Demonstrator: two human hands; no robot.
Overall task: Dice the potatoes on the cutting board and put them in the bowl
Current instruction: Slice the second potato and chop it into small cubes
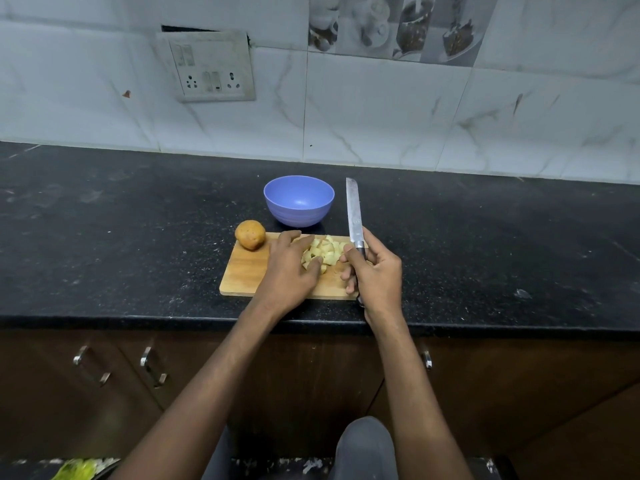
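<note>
Step in hand: one potato looks fully diced, so this reads as gathering the pieces for the move to the bowl; a second potato is not yet cut.
Next move: scoop or sweep the cubes together without scattering them, carry them over the board's far edge into the bowl, and keep the blade clear of the other hand's fingers.
Countertop (104,237): black speckled stone; it bears the board and the bowl.
Cutting board (242,271): wooden, lying near the counter's front edge.
Left hand (289,268): palm down on the board, fingers loosely curved around the near-left side of the cube pile, thumb tip touching the cubes; not clenched.
Right hand (375,271): wrapped round the knife handle, with lower fingertips close to the pile's right side.
Bowl (299,200): blue, empty, just beyond the board's far edge.
Knife (354,213): blade raised and pointing away from the person, clear of the cubes.
Diced potato (325,252): pale yellow heap on the board between the two hands.
Whole potato (250,234): brown, unpeeled, at the board's far-left corner.
</note>
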